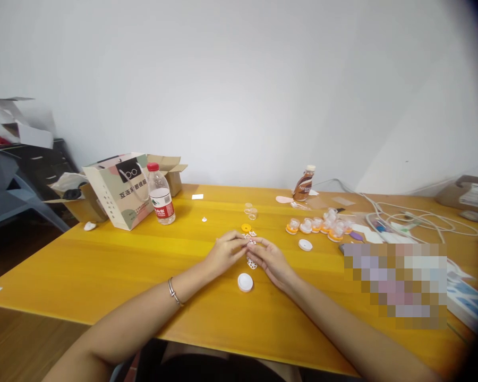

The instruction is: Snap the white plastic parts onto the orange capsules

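Note:
My left hand [228, 250] and my right hand [271, 261] meet fingertip to fingertip over the table, both in a pinch. What they hold is small and mostly covered by the fingers; a bit of white and red shows between them. Under and beside the fingertips lie white openwork pieces [252, 263]. Just beyond is a yellow disc [246, 227], with clear little cups [253, 214] farther back. A round white lid [245, 282] lies nearer to me, below the hands. Another white disc [305, 245] rests to the right of my right hand.
Several clear-and-orange small containers [336, 232] cluster at the right, near white cables [386, 212] and a brown drink bottle [304, 183]. On the left stand a water bottle [160, 196], a paper bag [121, 204] and cardboard boxes [171, 172]. A blurred-out patch covers things at right.

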The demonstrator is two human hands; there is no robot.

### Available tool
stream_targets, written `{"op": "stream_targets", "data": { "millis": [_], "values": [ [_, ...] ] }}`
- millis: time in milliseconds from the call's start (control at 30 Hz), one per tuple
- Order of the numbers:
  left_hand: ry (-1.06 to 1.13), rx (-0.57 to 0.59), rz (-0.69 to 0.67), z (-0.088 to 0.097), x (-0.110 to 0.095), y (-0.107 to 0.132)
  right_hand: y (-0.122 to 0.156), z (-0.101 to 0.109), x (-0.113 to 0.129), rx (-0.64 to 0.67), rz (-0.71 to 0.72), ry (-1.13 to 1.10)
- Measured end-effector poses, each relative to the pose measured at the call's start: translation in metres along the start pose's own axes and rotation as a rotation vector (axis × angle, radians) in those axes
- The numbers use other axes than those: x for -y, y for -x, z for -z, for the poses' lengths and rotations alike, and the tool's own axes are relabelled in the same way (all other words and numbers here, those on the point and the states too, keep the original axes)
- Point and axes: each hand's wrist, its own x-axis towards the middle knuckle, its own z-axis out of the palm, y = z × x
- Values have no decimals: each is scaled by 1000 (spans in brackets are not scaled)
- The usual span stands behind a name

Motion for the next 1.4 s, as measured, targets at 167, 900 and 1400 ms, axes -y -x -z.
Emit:
{"op": "stream_targets", "data": {
  "millis": [167, 900, 1400],
  "values": [
    [46, 35, 42, 0, 3, -4, -3, 4, 4, -90, 89, 53],
    [-238, 206, 145, 7, 29, -6, -16, 24, 5, -138, 190, 357],
    [246, 25, 222, 6, -5, -6, -5, 9, 3, 104, 103, 277]
  ]
}}
